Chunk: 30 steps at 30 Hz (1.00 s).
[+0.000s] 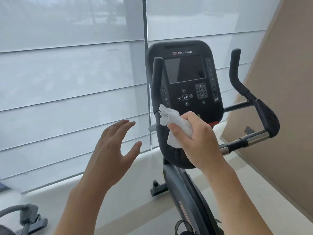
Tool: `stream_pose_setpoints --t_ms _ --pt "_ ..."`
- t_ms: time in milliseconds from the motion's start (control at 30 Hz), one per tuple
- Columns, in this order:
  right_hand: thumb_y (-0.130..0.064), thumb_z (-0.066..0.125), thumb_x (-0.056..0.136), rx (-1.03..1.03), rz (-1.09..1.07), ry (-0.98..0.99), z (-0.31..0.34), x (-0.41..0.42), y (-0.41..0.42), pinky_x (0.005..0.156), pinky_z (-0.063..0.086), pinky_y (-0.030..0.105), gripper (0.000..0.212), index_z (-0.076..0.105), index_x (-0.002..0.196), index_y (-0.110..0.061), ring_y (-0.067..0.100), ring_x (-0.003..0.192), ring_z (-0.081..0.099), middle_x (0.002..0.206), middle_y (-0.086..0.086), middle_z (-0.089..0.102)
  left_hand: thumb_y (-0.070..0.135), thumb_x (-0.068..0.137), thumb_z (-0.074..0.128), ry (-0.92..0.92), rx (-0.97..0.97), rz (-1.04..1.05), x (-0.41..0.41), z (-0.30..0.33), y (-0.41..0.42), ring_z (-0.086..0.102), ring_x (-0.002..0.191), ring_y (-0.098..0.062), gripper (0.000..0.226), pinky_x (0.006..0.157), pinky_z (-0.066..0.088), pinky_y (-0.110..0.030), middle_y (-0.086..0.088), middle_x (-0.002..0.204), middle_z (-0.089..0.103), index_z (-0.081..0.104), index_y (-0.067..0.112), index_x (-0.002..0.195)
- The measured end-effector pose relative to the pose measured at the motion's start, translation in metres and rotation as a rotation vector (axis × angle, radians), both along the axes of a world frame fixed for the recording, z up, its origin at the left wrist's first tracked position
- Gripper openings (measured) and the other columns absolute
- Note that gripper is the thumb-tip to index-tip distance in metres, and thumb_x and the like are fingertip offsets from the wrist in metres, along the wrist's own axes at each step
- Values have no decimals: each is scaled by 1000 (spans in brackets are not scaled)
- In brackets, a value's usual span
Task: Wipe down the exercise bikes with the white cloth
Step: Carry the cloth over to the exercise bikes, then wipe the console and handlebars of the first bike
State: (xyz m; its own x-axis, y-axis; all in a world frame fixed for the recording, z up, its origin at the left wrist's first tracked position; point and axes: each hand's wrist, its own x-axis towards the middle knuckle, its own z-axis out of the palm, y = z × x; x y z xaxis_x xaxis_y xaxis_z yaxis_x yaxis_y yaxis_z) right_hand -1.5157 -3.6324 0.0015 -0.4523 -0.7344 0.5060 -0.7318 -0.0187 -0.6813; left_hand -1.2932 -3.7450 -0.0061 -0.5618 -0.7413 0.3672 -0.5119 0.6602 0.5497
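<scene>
white cloth on the lower edge of the console

white cloth [176,124], crumpled, sits in your right hand [197,139], the grip clenched around it with thumb under and fingers over. the cloth's long axis runs from lower right to upper left; its loose, bunched end points up and left, toward the left handlebar post [156,73], and a flat corner hangs down below your thumb. the cloth lies against the bottom left part of the exercise bike [184,192] console [186,78], just under the button cluster.

your left hand [115,150] is released, fingers straight and spread a little, palm turned toward the bike. it hovers to the left of the console, apart from it, touching nothing.

the console stands upright, tilted back slightly, its long axis vertical, dark screen [184,70] above and keypad [201,90] at lower right. the right handlebar [264,112] curves up beside it, with a chrome section lower down pointing toward you. the bike frame slopes down from the console toward the bottom of the view.

behind the bike hang pale window blinds [72,73]. at the lower left corner part of a second machine [25,216] shows, blurred.
</scene>
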Motion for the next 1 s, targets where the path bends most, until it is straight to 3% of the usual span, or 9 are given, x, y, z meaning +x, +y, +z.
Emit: stream_pose_setpoints --t_ms 133,367,667,833,1000 --pt "-54 63 103 -9 12 24 5 -22 -30 57 53 25 32 59 102 -22 10 79 62 86 -12 61 45 97 63 22 -12 9 -23 0 -31 33 147 -2 57 116 34 -29 20 156 45 48 38 151" --pt "-56 58 104 -23 16 44 12 -69 -64 63 57 45 33 58 99 -23 16 78 63 84 -9 62 46 96 62 59 -4 27 -68 4 -60 33 147 0 58 115 36 -30 22 155 45 46 40 152" --pt "-54 55 103 -28 -33 85 26 -100 -88 63 48 28 33 60 101 -21 14 77 61 83 -9 61 43 96 64 106 35 -19 -110 0 -103 33 144 4 62 109 28 -21 32 145 42 41 41 153" --pt "-55 55 104 -44 -101 134 34 -101 -115 70 57 42 34 61 106 -21 15 83 64 90 -11 64 44 95 62 163 78 -121 -130 -4 -143 36 144 4 61 109 29 -20 31 149 45 40 43 152" --pt "-59 55 103 -56 -223 168 51 -93 -150 63 49 16 40 61 112 -21 9 87 65 96 -10 65 47 95 61 171 84 -278 -146 1 -191 38 143 3 60 108 32 -24 30 148 47 39 46 151"
